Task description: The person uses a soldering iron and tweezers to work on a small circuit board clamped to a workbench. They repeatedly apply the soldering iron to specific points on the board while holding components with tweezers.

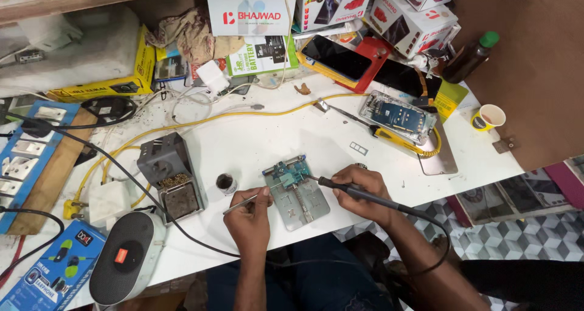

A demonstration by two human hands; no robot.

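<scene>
A small blue-green circuit board (pixel 291 173) is clamped at the top of a grey metal holder plate (pixel 302 206) on the white bench. My left hand (pixel 248 220) pinches thin metal tweezers (pixel 255 198) whose tips reach the board's left side. My right hand (pixel 359 189) grips a black soldering iron (pixel 340 186) with its tip on the board's right edge; its black cable runs off past my wrist.
A grey iron stand with brass wool (pixel 170 177) and a small round flux tin (pixel 225 182) sit left of the holder. An opened phone (pixel 398 116), a yellow screwdriver (pixel 389 136), a paper cup (pixel 488 117), a grey speaker (pixel 126 256), boxes and cables crowd the bench.
</scene>
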